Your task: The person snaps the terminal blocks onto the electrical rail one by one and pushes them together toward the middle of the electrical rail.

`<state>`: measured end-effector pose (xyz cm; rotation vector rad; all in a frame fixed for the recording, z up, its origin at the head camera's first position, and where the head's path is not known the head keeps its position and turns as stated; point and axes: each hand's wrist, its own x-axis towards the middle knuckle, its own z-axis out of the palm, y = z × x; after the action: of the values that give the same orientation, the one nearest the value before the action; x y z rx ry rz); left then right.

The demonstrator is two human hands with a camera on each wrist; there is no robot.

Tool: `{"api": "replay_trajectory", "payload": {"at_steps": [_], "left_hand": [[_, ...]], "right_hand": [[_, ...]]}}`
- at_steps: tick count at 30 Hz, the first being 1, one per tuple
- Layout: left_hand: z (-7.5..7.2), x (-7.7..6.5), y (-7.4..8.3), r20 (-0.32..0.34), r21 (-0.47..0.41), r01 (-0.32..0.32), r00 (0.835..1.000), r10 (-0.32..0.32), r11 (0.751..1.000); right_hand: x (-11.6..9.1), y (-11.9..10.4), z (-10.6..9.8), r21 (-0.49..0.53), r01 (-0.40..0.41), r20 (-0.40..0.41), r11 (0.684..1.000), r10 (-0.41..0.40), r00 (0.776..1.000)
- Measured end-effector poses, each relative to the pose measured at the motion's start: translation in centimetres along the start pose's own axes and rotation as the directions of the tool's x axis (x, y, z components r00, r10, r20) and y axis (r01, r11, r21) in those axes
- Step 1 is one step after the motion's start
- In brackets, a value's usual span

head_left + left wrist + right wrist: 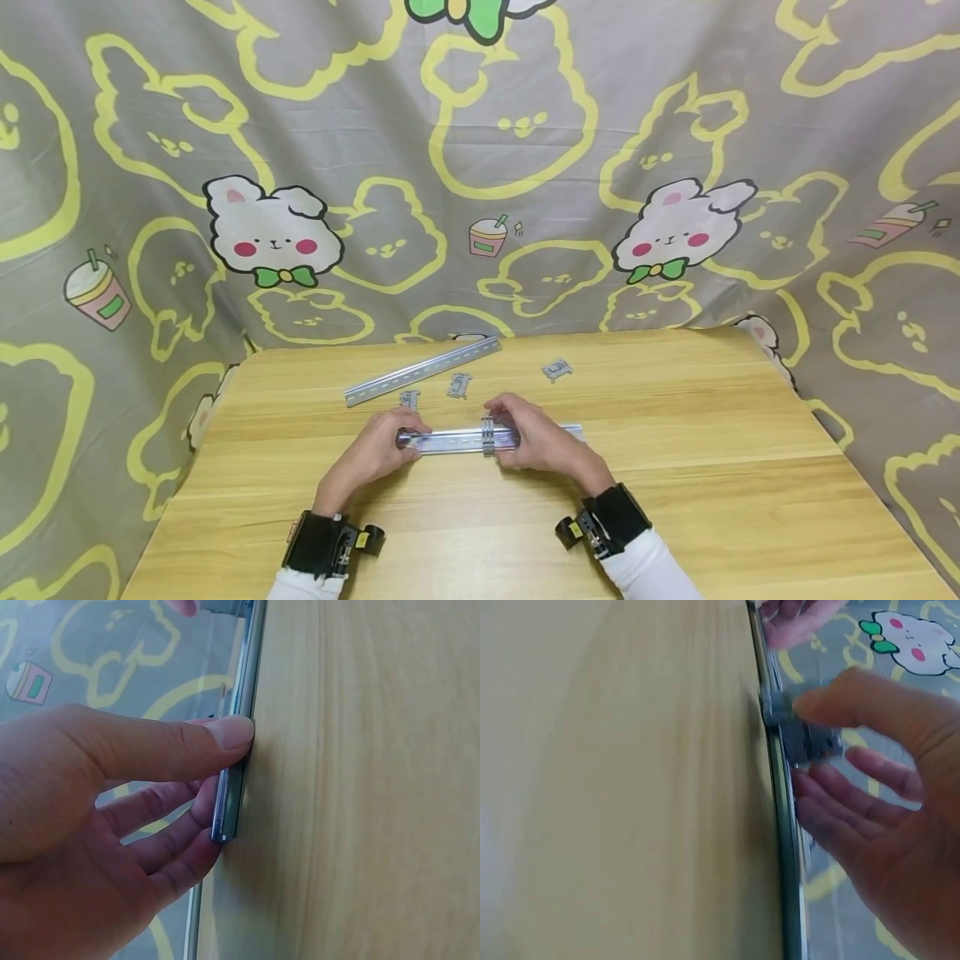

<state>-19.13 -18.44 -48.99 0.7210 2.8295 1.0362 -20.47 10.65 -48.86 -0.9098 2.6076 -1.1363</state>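
A slotted metal DIN rail (450, 442) lies crosswise in front of me on the wooden table. My left hand (377, 447) grips its left end; in the left wrist view the thumb lies along the near edge of the rail (231, 799) and the fingers curl behind. Several grey terminal blocks (488, 436) sit side by side across the rail, right of its middle. My right hand (537, 437) pinches these blocks from the right. In the right wrist view its thumb presses the near end of the blocks (808, 741), with the fingers beyond the rail.
Behind the hands, a second DIN rail (423, 372) lies slanted on the table (675, 508). Loose terminal blocks lie near it: one (408, 399) by my left hand, one (460, 385) in the middle, one (557, 370) farther right. A patterned curtain (517, 167) hangs along the table's back.
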Motion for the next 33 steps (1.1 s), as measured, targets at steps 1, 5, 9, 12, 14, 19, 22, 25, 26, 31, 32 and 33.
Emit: {"api": "replay_trajectory", "payload": {"at_steps": [1, 5, 9, 12, 14, 19, 22, 25, 26, 31, 32, 33], "left_hand": [[0.0, 0.0, 0.0, 0.0, -0.002, 0.0, 1.0, 0.0, 1.0], [0.0, -0.1, 0.0, -0.003, 0.008, -0.003, 1.0, 0.003, 1.0], [0.0, -0.3, 0.0, -0.011, 0.01, 0.008, 1.0, -0.008, 1.0], [-0.1, -0.2, -0.1, -0.024, 0.018, 0.016, 1.0, -0.015, 1.0], [0.0, -0.1, -0.3, -0.031, 0.025, 0.018, 0.999, -0.018, 1.0], [0.3, 0.2, -0.3, -0.049, 0.026, 0.02, 0.999, -0.019, 0.999], [0.3, 0.4, -0.2, -0.054, 0.027, 0.019, 0.998, -0.017, 0.999], [0.3, 0.5, -0.1, -0.062, 0.02, 0.029, 0.998, -0.028, 0.999], [0.3, 0.5, -0.1, -0.067, 0.022, 0.034, 0.997, -0.033, 0.999], [0.3, 0.9, 0.0, -0.101, 0.035, 0.054, 0.994, -0.05, 0.998], [0.3, 1.0, 0.0, -0.105, 0.041, 0.059, 0.993, -0.055, 0.997], [0.3, 1.1, 0.0, -0.108, 0.045, 0.066, 0.992, -0.061, 0.997]], "right_hand": [[-0.2, 0.1, -0.3, -0.005, -0.005, 0.003, 1.0, 0.005, 1.0], [-1.5, 0.6, -2.3, -0.091, -0.056, 0.004, 0.994, 0.056, 0.998], [-2.8, 1.3, -4.3, -0.209, -0.09, 0.013, 0.974, 0.094, 0.995], [-3.4, 1.8, -5.0, -0.246, -0.098, 0.011, 0.964, 0.104, 0.995], [-3.5, 2.0, -5.1, -0.255, -0.104, -0.003, 0.961, 0.106, 0.994], [-3.3, 2.4, -5.0, -0.277, -0.148, -0.047, 0.949, 0.14, 0.989], [-3.2, 2.5, -4.9, -0.282, -0.169, -0.057, 0.945, 0.159, 0.986], [-3.1, 2.7, -4.9, -0.277, -0.172, -0.057, 0.945, 0.162, 0.985], [-3.1, 2.8, -4.9, -0.278, -0.169, -0.058, 0.946, 0.159, 0.986], [-2.7, 3.0, -5.2, -0.27, -0.176, -0.068, 0.946, 0.164, 0.984], [-2.6, 3.0, -5.3, -0.266, -0.179, -0.066, 0.947, 0.167, 0.984], [-2.5, 3.1, -5.3, -0.262, -0.179, -0.063, 0.948, 0.168, 0.984]]}}
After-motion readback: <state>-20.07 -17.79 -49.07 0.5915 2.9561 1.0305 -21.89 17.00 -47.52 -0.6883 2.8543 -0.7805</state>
